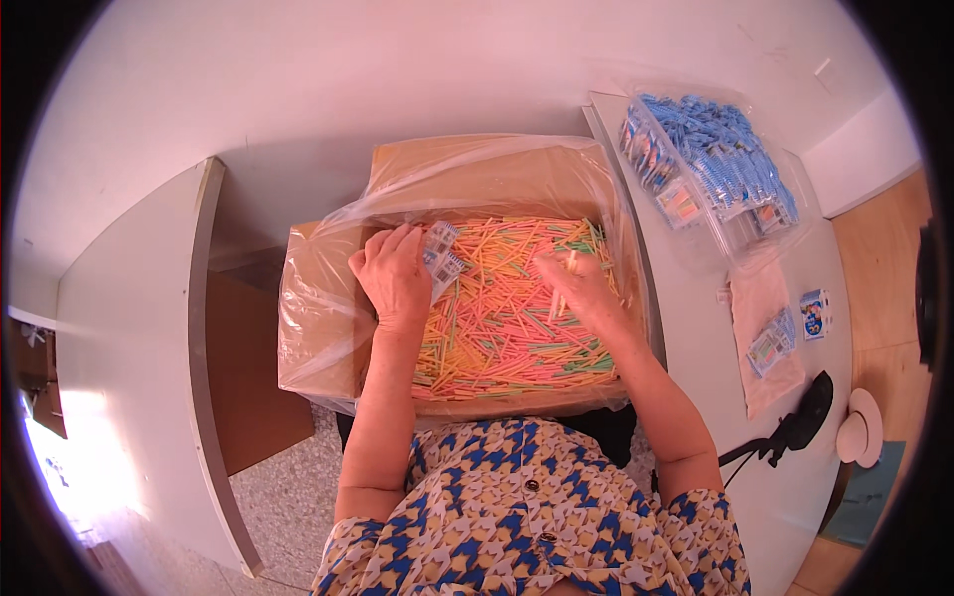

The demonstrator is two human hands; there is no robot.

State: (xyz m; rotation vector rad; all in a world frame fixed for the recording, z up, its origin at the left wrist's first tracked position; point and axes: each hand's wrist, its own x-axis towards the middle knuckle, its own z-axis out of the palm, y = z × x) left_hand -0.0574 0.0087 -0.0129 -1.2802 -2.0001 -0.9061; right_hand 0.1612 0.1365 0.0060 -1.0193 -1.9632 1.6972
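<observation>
A cardboard box [477, 171] lined with clear plastic stands in front of me, filled with thin pastel sticks [502, 323] in pink, yellow, orange and green. Over the left part of the box, my left hand [396, 278] is closed on a small clear packet [440, 260] with blue and grey print. The packet leans out to the right of its fingers, above the sticks. My right hand [581, 288] is over the right part of the box, its fingers closed around a few pale sticks [563, 288]. Their exact number is hidden by the hand.
On the right-hand table [686, 318] stands a clear plastic bin [730, 233] full of blue packets. Nearer lie a pink cloth [752, 385] with a packet [770, 343], a blue-and-white card [816, 314] and a black jointed object [800, 422]. A white panel [139, 328] rises at left.
</observation>
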